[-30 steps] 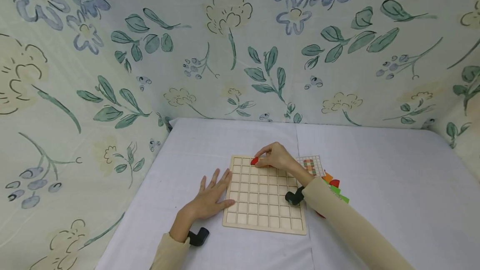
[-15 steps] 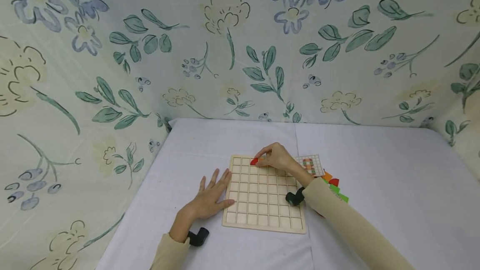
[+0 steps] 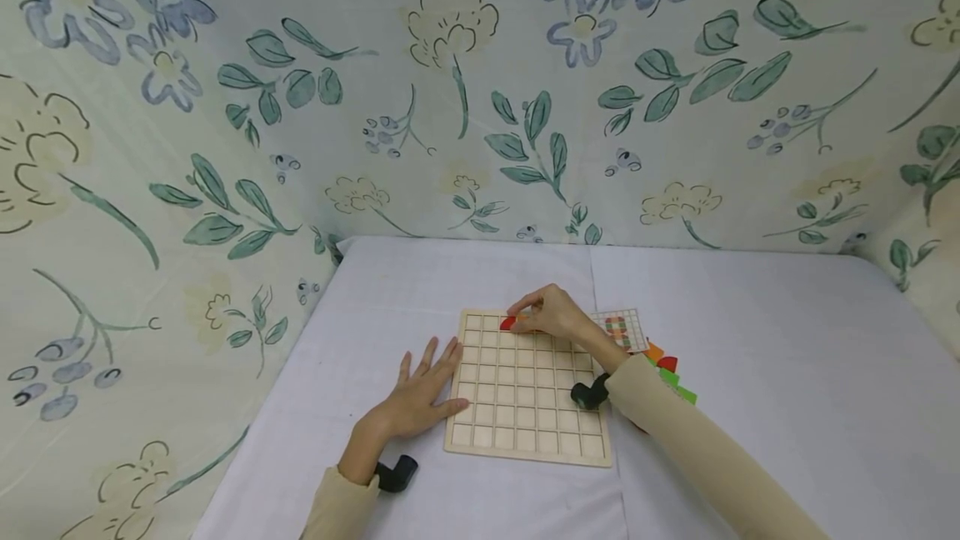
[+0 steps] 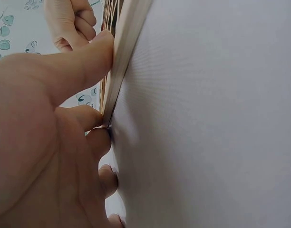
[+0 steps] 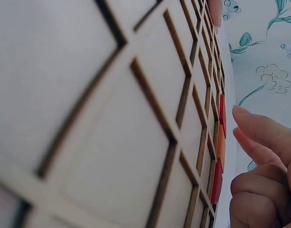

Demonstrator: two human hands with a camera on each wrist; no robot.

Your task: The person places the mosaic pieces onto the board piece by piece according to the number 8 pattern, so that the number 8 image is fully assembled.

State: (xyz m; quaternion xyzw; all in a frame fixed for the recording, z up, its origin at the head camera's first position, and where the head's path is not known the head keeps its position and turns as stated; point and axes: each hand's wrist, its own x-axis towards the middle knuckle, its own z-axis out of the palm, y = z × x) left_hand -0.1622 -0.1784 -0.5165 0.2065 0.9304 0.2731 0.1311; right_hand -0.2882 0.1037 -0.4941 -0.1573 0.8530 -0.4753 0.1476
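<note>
A square wooden grid board point(image 3: 517, 407) lies on the white-covered table. My left hand point(image 3: 420, 394) rests at its left edge with fingers spread, and the thumb presses on the frame, as the left wrist view also shows. Over the board's far row is my right hand point(image 3: 551, 312), its thumb and index finger close to a red piece point(image 3: 507, 323) that sits in a cell. In the right wrist view a narrow gap parts those fingertips point(image 5: 239, 111) from the red piece point(image 5: 222, 114). An orange piece point(image 5: 221, 148) and another red piece point(image 5: 216, 184) fill neighbouring cells.
A gridded pattern card point(image 3: 632, 325) lies beyond the board's right corner. Beside it are loose orange point(image 3: 656, 352), red point(image 3: 668, 363) and green pieces point(image 3: 686, 396), partly behind the right sleeve point(image 3: 675, 415). A floral cloth point(image 3: 450, 148) hangs behind the table.
The red piece, tilted at my right fingertips a second ago, now lies flatter in its cell. An orange piece shows beside it. My left hand has stayed in place.
</note>
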